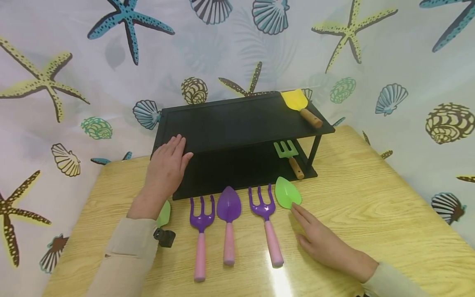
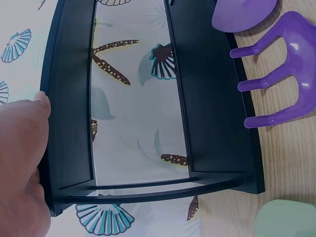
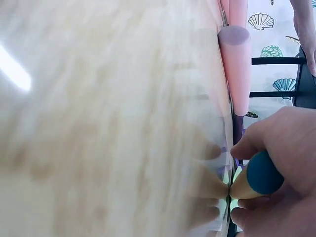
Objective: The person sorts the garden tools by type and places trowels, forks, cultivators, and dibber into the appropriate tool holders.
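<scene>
A two-tier black shelf (image 1: 222, 123) stands at the back of the table. On the left front corner of its upper board rests my left hand (image 1: 167, 167), fingers straight; the left wrist view shows that hand (image 2: 22, 158) against the board's edge. My right hand (image 1: 326, 243) grips a light-green trowel (image 1: 287, 193) by its handle, which the hand hides in the head view. In the right wrist view, the handle's teal end (image 3: 264, 173) shows between thumb and fingers. Left of it lies a purple fork (image 1: 262, 209) with a pink handle.
A purple trowel (image 1: 229, 204) and another purple fork (image 1: 202, 220) lie before the shelf. A yellow spatula-shaped tool (image 1: 295, 100) sits on the upper board, a green fork (image 1: 287, 150) on the lower. Beneath my left forearm, a pale-green tool (image 1: 164, 214) is partly hidden.
</scene>
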